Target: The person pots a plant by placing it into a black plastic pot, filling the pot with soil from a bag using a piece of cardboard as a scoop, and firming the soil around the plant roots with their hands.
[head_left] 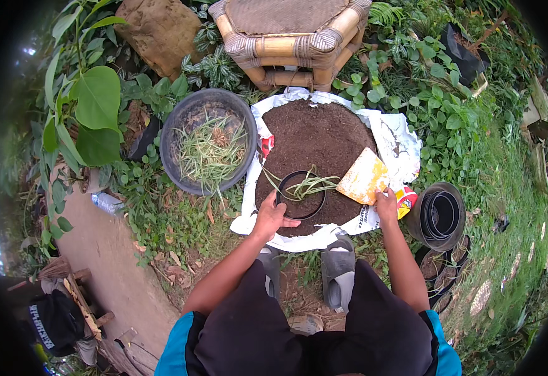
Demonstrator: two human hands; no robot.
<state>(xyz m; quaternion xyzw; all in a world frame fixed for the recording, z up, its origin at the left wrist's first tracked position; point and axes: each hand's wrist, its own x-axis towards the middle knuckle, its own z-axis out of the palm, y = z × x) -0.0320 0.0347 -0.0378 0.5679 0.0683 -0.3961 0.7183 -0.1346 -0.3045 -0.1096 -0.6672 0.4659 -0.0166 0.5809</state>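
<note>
My left hand [271, 217] grips the near left rim of a round black plant pot [322, 207], thumb near the rim and fingers along its outside. Inside the pot sits a small plant with striped narrow leaves [309, 187], which spill over both sides. The pot rests in dark soil [316, 136] heaped on an opened white sack [288, 242]. In my right hand [386, 202] is a flat yellow-and-white scoop-like piece [364, 176], its far part just right of the pot over the soil. Whether soil lies on it is hard to tell.
A dark basin [168, 162] with many striped plantlets [212, 152] stands left of the sack. Nested black pots [438, 214] stand to the right, with planted pots [443, 270] behind them nearer me. A bamboo stool [297, 44] and a large rock [161, 35] border the far side.
</note>
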